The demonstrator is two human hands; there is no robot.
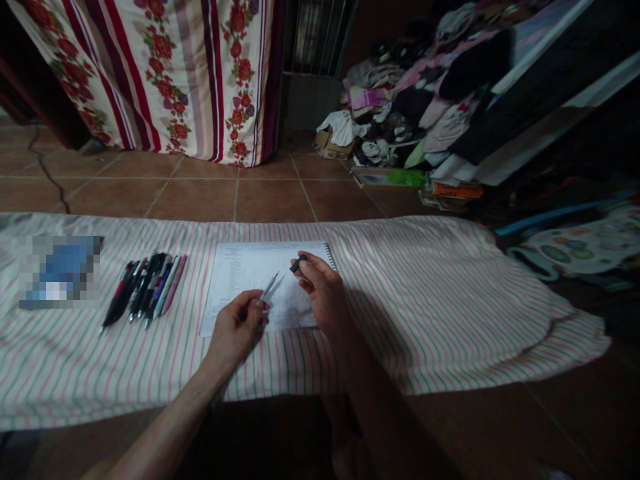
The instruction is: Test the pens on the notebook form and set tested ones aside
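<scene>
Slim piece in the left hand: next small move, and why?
Probably bring the dark piece toward the slim piece's exposed end. The right hand pinches the former, the left hand the latter; they're apart over the spiral notebook, with that end pointing up and rightward.

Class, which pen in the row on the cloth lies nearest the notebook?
The pink pen, at the row's right end; the other pens lie farther left of the notebook.
</scene>
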